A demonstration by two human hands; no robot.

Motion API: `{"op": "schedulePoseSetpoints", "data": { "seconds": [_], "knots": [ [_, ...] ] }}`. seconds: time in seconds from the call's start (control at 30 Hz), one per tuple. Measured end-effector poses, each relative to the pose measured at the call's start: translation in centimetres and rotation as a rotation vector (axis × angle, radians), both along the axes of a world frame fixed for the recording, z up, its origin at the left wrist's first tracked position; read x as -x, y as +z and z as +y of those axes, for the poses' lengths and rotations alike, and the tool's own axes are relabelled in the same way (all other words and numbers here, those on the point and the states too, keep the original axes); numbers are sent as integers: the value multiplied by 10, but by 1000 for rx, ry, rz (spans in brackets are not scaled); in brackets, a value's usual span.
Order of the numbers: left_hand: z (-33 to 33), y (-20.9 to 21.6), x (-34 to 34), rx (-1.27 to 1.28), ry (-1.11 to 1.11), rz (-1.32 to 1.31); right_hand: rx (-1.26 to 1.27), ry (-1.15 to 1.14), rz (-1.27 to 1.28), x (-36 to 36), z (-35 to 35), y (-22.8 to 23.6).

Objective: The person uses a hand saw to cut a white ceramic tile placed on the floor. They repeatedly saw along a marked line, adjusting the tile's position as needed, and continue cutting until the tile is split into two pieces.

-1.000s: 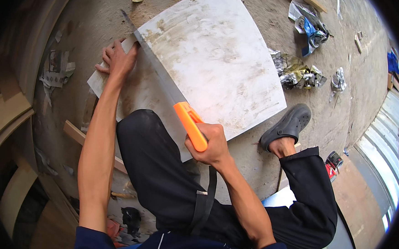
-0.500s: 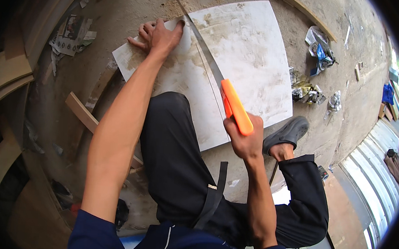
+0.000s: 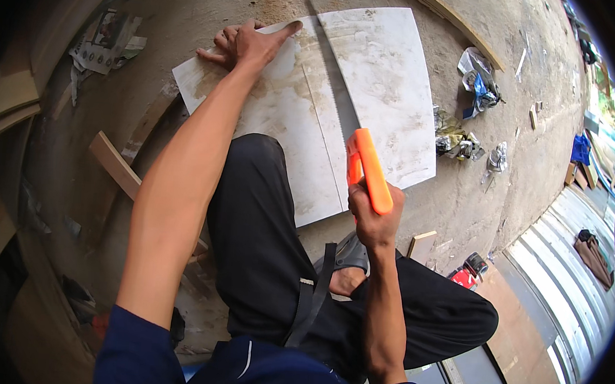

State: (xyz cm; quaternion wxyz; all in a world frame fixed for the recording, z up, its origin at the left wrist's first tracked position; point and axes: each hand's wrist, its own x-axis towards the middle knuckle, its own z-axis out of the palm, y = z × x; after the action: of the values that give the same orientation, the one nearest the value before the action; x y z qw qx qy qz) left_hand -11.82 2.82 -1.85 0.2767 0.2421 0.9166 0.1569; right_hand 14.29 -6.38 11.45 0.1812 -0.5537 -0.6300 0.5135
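Observation:
My right hand (image 3: 376, 214) is closed around the orange handle (image 3: 372, 171) of a handsaw (image 3: 338, 88). Its long grey blade slants away from me over a stained white board (image 3: 392, 77), the tip reaching past the far edge. A thin line crosses the board just left of the blade; whether it is cut or drawn I cannot tell. At the far left edge, my left hand (image 3: 253, 46) presses down on the board, fingers spread over the edge and thumb stretched toward the blade. My left knee is beside the board's near left side.
Wooden strips lie beyond the board (image 3: 458, 25) and at its left (image 3: 115, 166). Crumpled wrappers (image 3: 479, 83) and torn printed paper (image 3: 105, 49) litter the concrete floor. A red and black object (image 3: 468, 272) sits right of my knee, near corrugated metal sheeting (image 3: 529, 255).
My right foot has drawn in from the board's near right corner to below its near edge, and my right knee has lowered. The saw lies farther right of the line. My left hand still presses the board.

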Motion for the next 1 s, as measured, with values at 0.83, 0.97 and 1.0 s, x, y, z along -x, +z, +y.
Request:
{"op": "schedulePoseSetpoints", "data": {
  "seconds": [0.83, 0.97, 1.0],
  "knots": [
    [-1, -20, 18, 87, -43, -8, -27, 137, 60, 6, 12, -22],
    [0, -25, 21, 85, -11, -11, -17, 150, 64, 9, 17, -28],
    [0, -24, 20, 105, -14, -8, -17, 156, 62, 9, 18, -29]
  ]
}}
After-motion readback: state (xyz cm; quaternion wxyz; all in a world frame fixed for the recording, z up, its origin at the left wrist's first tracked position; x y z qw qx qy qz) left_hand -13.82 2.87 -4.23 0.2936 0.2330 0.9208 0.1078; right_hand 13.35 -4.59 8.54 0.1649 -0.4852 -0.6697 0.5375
